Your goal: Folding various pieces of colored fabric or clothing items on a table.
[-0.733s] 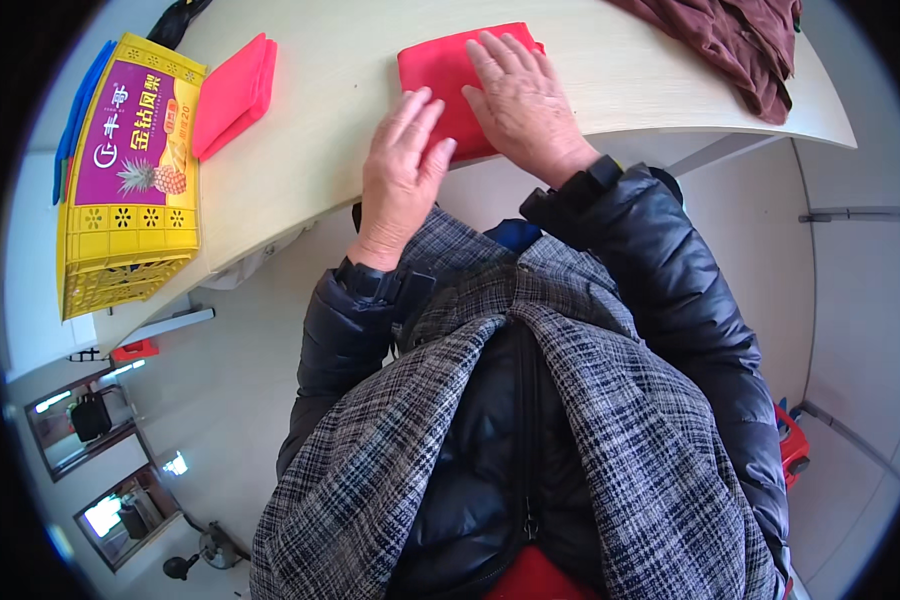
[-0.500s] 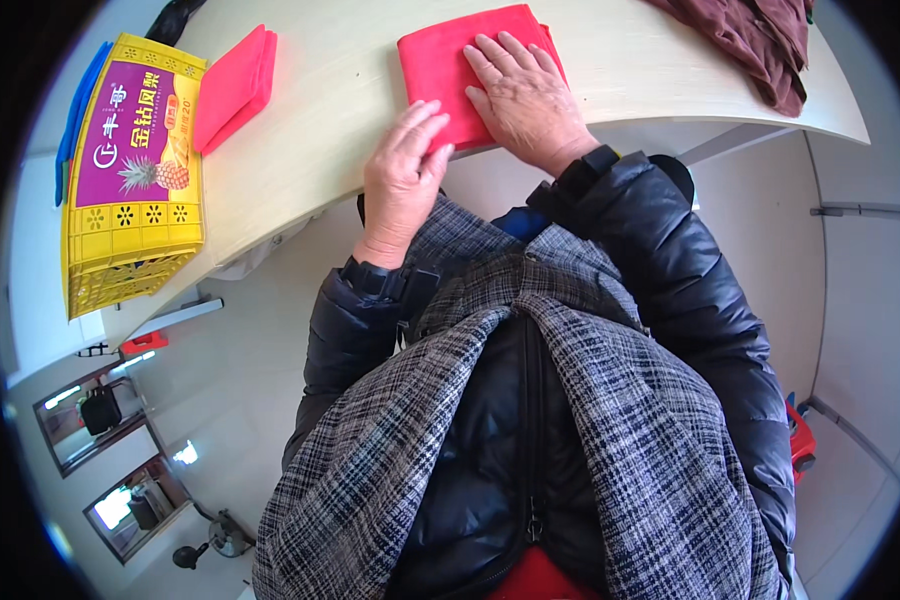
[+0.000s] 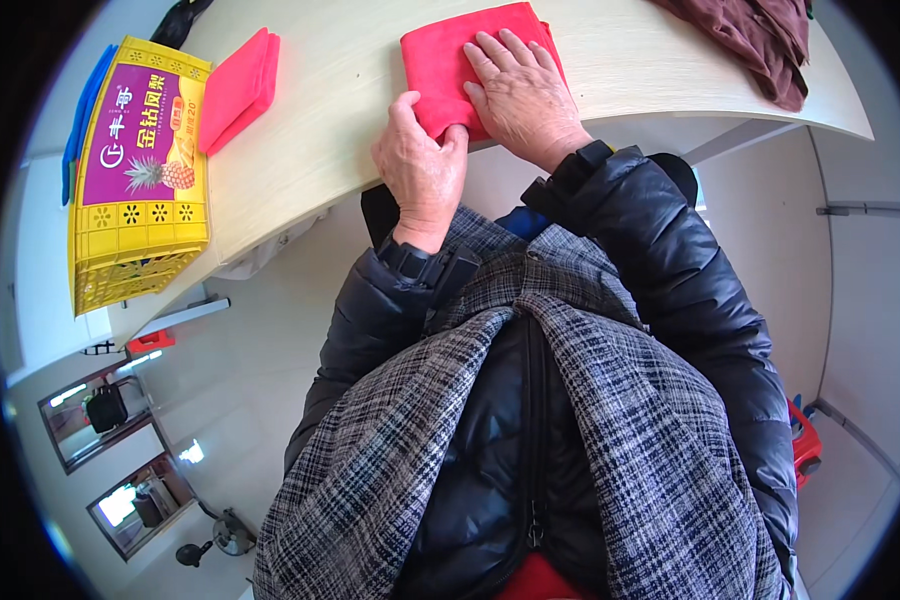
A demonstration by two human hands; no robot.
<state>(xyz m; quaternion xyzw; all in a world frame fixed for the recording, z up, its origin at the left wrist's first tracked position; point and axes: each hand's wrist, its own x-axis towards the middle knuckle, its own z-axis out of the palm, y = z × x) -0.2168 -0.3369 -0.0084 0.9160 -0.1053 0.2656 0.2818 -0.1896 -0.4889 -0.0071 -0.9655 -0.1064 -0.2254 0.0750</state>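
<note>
A folded red cloth (image 3: 435,65) lies near the table's front edge, straight ahead of me. Flat on its right part rests my right hand (image 3: 525,100), fingers stretched out and pressing down. At the cloth's near left corner, my left hand (image 3: 420,175) is closed on the edge, with the thumb and index finger on either side of a bunched bit of fabric. The other fingers of that hand curl out of sight underneath. Another folded red cloth (image 3: 238,85) lies to the left, against a yellow basket.
The yellow plastic basket (image 3: 140,245) with a purple label stands at the table's left end, blue fabric (image 3: 90,100) along its far side. A crumpled brown cloth (image 3: 755,40) hangs near the right end of the pale table (image 3: 315,110). A red object (image 3: 805,445) is low at right.
My left hand has moved from lying loosely beside the cloth to gripping its near left corner, where the fabric now bunches. My right hand stays in place.
</note>
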